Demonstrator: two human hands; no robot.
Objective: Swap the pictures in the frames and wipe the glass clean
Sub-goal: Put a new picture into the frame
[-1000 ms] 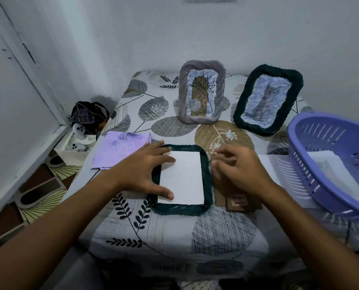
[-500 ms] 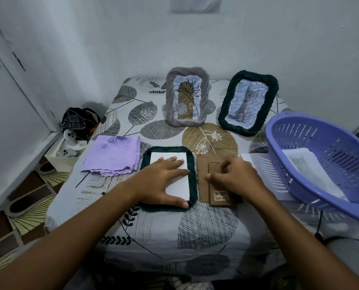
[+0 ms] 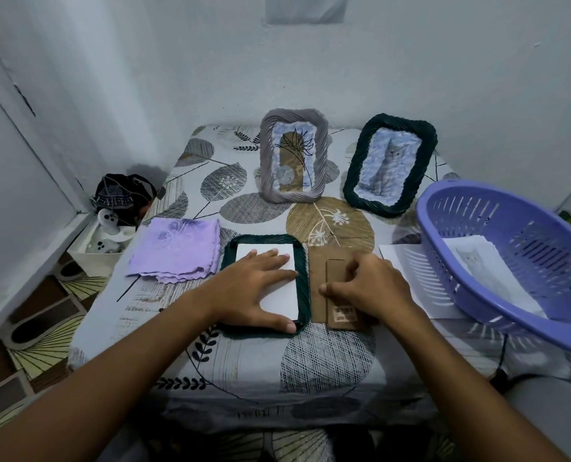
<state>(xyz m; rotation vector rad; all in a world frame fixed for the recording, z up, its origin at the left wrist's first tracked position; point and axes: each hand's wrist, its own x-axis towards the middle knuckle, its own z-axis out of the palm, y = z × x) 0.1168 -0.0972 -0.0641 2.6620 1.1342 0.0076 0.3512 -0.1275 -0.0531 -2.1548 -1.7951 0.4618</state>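
Dark green frame [image 3: 305,288] face down at the desk's [image 3: 244,368] near middle, white sheet [image 3: 279,296] in its opening.
The left hand [image 3: 255,290] lies flat on that sheet, fingers straight, hiding much of it. Just right of the frame, the right hand [image 3: 370,288] curls its fingers on the brown backing board [image 3: 317,281]; whether it pinches it I cannot tell. Left of the frame lies a folded lilac cloth [image 3: 177,250]; a purple basket [image 3: 510,261], cut off, covers papers to the right.

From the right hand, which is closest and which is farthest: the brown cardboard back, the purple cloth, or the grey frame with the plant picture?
From the right hand:
1. Brown cardboard back: directly under the hand, touching it.
2. Grey frame: standing at the back, slightly left.
3. Purple cloth: far left, beyond the flat green frame.
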